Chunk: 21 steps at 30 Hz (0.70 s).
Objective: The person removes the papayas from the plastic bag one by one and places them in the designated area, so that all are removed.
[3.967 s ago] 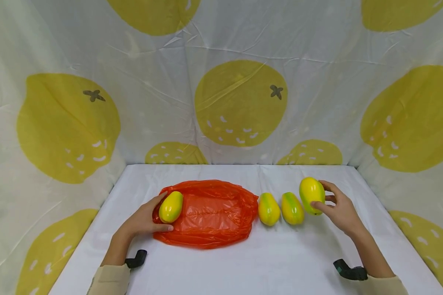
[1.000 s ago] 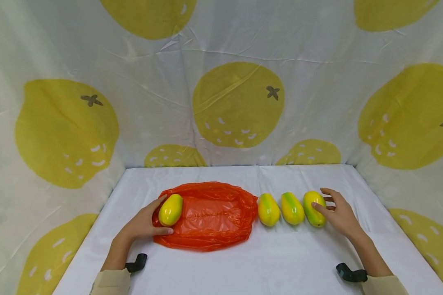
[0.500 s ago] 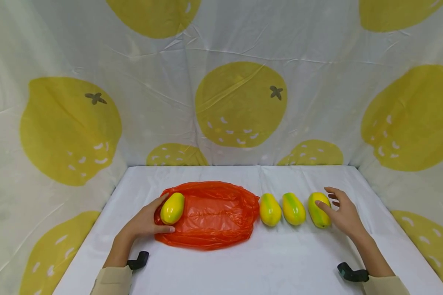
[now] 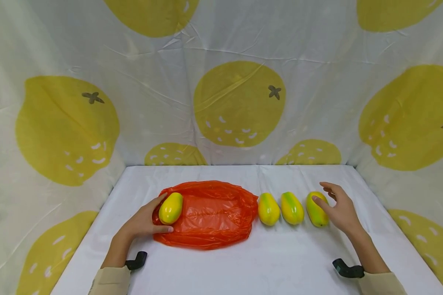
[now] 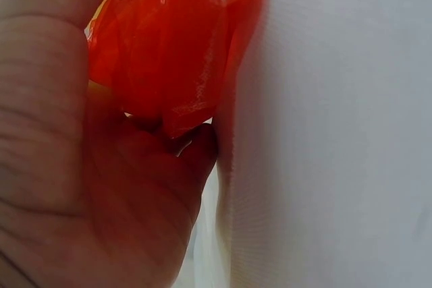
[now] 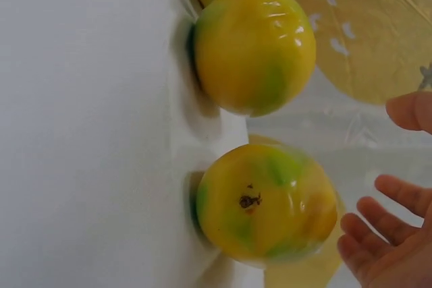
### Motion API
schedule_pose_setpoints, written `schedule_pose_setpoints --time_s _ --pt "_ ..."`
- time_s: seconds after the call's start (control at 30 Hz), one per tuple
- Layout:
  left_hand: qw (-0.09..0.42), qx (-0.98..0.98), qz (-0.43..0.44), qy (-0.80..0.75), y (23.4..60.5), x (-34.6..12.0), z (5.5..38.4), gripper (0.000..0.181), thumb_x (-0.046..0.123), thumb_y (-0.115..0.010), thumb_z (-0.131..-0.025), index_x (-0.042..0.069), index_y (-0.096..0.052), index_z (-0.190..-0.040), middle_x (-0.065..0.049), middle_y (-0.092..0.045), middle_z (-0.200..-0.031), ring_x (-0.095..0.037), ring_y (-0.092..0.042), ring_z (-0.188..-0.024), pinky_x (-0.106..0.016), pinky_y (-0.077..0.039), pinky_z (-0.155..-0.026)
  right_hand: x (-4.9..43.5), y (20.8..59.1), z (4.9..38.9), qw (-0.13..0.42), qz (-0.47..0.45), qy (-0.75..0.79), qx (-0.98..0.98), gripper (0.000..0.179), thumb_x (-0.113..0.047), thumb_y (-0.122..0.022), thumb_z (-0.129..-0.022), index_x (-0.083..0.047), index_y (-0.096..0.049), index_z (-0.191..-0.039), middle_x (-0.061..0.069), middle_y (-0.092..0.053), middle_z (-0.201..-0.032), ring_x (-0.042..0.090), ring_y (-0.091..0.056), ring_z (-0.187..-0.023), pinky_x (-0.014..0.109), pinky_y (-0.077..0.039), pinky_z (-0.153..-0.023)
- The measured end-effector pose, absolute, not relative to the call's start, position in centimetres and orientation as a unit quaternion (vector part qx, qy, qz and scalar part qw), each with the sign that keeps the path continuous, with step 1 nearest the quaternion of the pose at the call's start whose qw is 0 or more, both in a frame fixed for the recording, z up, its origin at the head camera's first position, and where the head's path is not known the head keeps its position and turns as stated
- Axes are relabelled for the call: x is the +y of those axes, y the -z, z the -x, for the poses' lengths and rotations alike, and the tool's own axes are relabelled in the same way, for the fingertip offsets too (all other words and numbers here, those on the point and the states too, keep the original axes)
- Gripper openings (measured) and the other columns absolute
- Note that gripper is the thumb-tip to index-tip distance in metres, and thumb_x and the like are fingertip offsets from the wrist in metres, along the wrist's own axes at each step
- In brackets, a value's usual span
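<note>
My left hand [image 4: 145, 219] grips the left end of a red plastic bag [image 4: 214, 217], thumb on the near side. One yellow-green papaya [image 4: 171, 208] lies on the bag, just inside that hand. In the left wrist view, folds of the bag [image 5: 169, 52] fill the space between thumb and fingers. Three more papayas stand in a row to the right: one beside the bag [image 4: 268, 209], a middle one [image 4: 292, 208] and a right one [image 4: 317, 209]. My right hand [image 4: 341, 209] hovers by the right papaya, fingers spread and apart from it in the right wrist view.
A white cloth covers the table [image 4: 266, 262]. Cloth walls [image 4: 240, 102] printed with large yellow fruit enclose the back and sides. A black wrist mount [image 4: 135, 261] sits on the left wrist, and another black mount [image 4: 348, 268] on the right.
Four seconds ago my right hand held the right papaya raised. It has since lowered it to the table, let go and drawn up off it. My left hand has stayed at the bag.
</note>
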<state>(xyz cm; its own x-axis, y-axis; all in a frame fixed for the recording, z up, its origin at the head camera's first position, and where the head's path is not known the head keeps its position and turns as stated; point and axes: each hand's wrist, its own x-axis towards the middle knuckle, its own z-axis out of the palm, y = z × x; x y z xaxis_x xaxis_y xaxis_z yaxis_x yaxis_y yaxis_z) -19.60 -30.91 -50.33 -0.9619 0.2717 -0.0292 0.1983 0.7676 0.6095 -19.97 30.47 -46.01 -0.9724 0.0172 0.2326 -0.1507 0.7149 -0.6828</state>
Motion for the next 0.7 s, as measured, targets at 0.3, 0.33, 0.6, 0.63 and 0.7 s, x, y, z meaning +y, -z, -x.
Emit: schedule_pose_setpoints --time_s 0.3,0.33,0.6,0.63,0.7 --pt "0.071 0.938 -0.109 -0.322 50.4 -30.8 19.6 0.122 0.058 -0.090 -0.067 0.016 -0.027 -0.163 -0.013 -0.042 -0.161 -0.041 -0.042 -0.144 -0.066 -0.049 -0.105 29.4 45.9 20.2 0.120 -0.051 -0.392 -0.911 0.059 -0.032 -0.068 -0.100 -0.003 -0.048 -0.147 0.025 -0.049 -0.147 0.047 -0.046 -0.133 0.070 -0.038 -0.111" --pt "0.071 0.937 -0.109 -0.323 50.5 -30.7 19.6 0.122 0.058 -0.090 -0.067 0.016 -0.027 -0.163 -0.013 -0.042 -0.161 -0.041 -0.042 -0.144 -0.065 -0.050 -0.104 29.3 45.9 20.3 0.119 -0.050 -0.393 -0.911 0.060 -0.033 -0.068 -0.100 -0.003 -0.048 -0.148 0.025 -0.049 -0.147 0.047 -0.045 -0.134 0.070 -0.038 -0.111" --pt "0.065 0.939 -0.115 -0.318 50.4 -30.8 19.5 0.122 0.059 -0.089 -0.069 0.013 -0.026 -0.163 -0.015 -0.042 -0.160 -0.042 -0.043 -0.143 -0.068 -0.047 -0.107 27.8 45.6 20.5 0.112 -0.053 -0.398 -0.909 0.062 -0.036 -0.069 -0.099 -0.005 -0.047 -0.149 0.023 -0.050 -0.149 0.045 -0.046 -0.135 0.068 -0.037 -0.114" --pt "0.065 0.939 -0.116 -0.318 50.3 -30.8 19.5 0.122 0.058 -0.089 -0.069 0.013 -0.026 -0.163 -0.015 -0.042 -0.160 -0.042 -0.043 -0.144 -0.068 -0.045 -0.108 27.6 45.6 20.6 0.113 -0.055 -0.398 -0.909 0.062 -0.036 -0.068 -0.099 -0.005 -0.047 -0.149 0.023 -0.050 -0.149 0.044 -0.047 -0.135 0.067 -0.037 -0.114" --pt "0.065 0.939 -0.114 -0.319 50.3 -30.8 19.6 0.122 0.058 -0.090 -0.068 0.014 -0.026 -0.163 -0.014 -0.042 -0.161 -0.041 -0.043 -0.144 -0.068 -0.045 -0.109 27.2 45.5 20.7 0.114 -0.060 -0.399 -0.908 0.062 -0.036 -0.069 -0.100 -0.004 -0.047 -0.149 0.022 -0.051 -0.149 0.043 -0.047 -0.135 0.066 -0.038 -0.114"
